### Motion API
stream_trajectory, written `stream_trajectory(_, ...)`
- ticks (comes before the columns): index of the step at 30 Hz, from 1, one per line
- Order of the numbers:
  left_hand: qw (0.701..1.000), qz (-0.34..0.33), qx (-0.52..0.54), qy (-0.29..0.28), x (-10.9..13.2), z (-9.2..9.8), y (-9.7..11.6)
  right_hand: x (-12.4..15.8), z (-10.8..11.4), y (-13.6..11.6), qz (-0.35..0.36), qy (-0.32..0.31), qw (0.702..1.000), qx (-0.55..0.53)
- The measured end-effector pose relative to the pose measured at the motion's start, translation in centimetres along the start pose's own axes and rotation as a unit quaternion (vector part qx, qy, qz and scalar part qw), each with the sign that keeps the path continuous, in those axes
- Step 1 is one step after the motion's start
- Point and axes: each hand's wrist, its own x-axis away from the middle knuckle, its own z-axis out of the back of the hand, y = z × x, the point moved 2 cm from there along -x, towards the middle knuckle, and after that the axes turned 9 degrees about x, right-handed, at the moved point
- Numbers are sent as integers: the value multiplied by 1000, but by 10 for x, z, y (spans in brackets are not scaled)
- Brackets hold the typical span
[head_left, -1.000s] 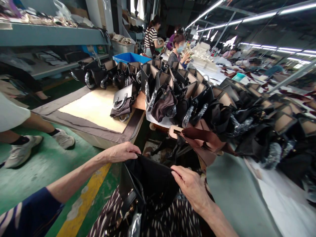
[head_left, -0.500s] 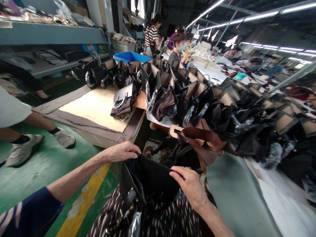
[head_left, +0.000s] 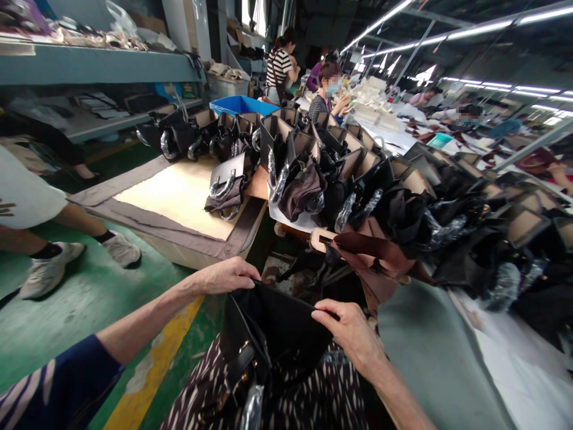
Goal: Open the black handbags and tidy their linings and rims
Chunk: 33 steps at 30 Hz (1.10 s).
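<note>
A black handbag (head_left: 286,328) rests on my lap, its upper edge stretched between my two hands. My left hand (head_left: 228,276) pinches the left end of that edge with thumb and fingers. At the right end, my right hand (head_left: 342,325) grips the same edge, closed around the dark material. Gold-coloured metal fittings and a black strap hang at the bag's left side. A plastic-wrapped handle (head_left: 253,406) dangles below them. Most of the bag's lower part merges with the patterned cloth (head_left: 201,382) over my lap.
Many black bags (head_left: 358,167) with wrapped handles crowd the table ahead. A brown leather piece (head_left: 373,251) lies nearer, beside a grey-green surface (head_left: 416,346). One bag sits on a cloth-edged platform (head_left: 165,191). A blue bin (head_left: 244,106) and other people are farther back; a person's legs are at left.
Both hands keep their hold on the bag's edge. The whole view has shifted slightly, with things appearing a little farther right; the bag itself barely moves.
</note>
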Motion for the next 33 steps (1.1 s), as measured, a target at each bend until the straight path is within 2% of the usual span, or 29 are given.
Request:
stream_trajectory(4, 1000, 2, 11, 2, 0, -1, 2, -4, 0, -5, 9, -11, 1000, -26)
stream_trajectory(11, 998, -47, 29, -16, -2, -3, 10, -14, 0, -29, 35, -40, 998, 23)
stream_trajectory(20, 999, -38, 17, -7, -5, -5, 14, -27, -12, -44, 58, -21, 998, 33)
stream_trajectory(24, 998, -55, 32, -12, -8, -7, 11, -34, -18, -57, 76, -22, 996, 36)
stream_trajectory(28, 996, -78, 43, -12, -12, -9, 5, -42, -24, -70, 93, -1, 990, 106)
stream_trajectory(33, 995, -73, 63, -5, -12, -9, 5, -47, -33, -77, 101, 24, 967, 233)
